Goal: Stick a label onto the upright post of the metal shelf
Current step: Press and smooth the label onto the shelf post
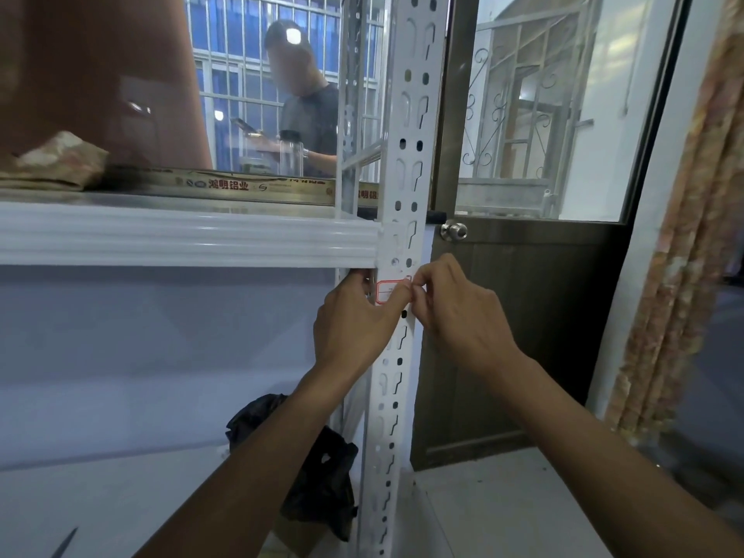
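Around the work: a white shelf beam [181, 239] coming in from the left and meeting the upright post [406, 175]. On the board above the beam, a folded cloth [56, 161]. Seen in the window glass beyond, a person [310, 110] with a phone, and a clear bottle [290, 153] in front. Right of the post, a brown door [543, 316] with a round steel knob [454, 230] just beside the metal, then a patterned curtain [684, 235]. Low down, a black plastic bag [322, 469] just left of the post, partly behind the left forearm.

Label [387, 291]: white with a red border, flat on the front face of the post, just below the beam. Long axis across the post, roughly level; face toward the camera. Right end hidden under thumb and fingertips, so no telling its outline there.

Left hand [354, 320] wrapped round the post's left edge, fingers curled behind, thumb laid across the label. Right hand [455, 312] at the label's right edge, fingers bunched narrow, pinching it.
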